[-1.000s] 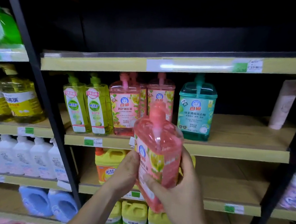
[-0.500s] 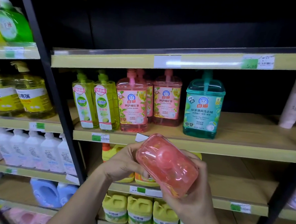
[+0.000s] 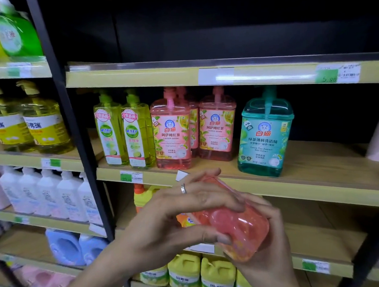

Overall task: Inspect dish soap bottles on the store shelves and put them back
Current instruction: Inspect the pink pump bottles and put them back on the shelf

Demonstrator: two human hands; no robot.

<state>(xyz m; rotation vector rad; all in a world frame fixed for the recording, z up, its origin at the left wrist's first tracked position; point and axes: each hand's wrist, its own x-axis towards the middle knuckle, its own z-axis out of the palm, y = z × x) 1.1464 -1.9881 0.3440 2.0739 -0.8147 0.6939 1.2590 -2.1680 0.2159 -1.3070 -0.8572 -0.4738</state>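
A pink dish soap bottle (image 3: pixel 234 227) is tipped over in front of the shelves, its rounded end toward me. My left hand (image 3: pixel 180 211), with a ring on one finger, lies over its left side and top. My right hand (image 3: pixel 266 252) cups it from below and from the right. On the middle shelf (image 3: pixel 313 189) stand two green-yellow bottles (image 3: pixel 123 129), several matching pink bottles (image 3: pixel 173 133) and a teal bottle (image 3: pixel 264 136). A gap lies between the pink bottles and the teal one.
A black upright post (image 3: pixel 61 97) divides the shelving. Left of it are yellow bottles (image 3: pixel 31 122), white bottles (image 3: pixel 50 193) and blue jugs (image 3: pixel 69 246). Yellow jugs (image 3: pixel 201 275) fill the shelf below my hands. The top shelf (image 3: pixel 231 77) carries price tags.
The bottle went from upright to tipped over with its end toward me. My left hand has slid over the top of it. The view has shifted slightly left.
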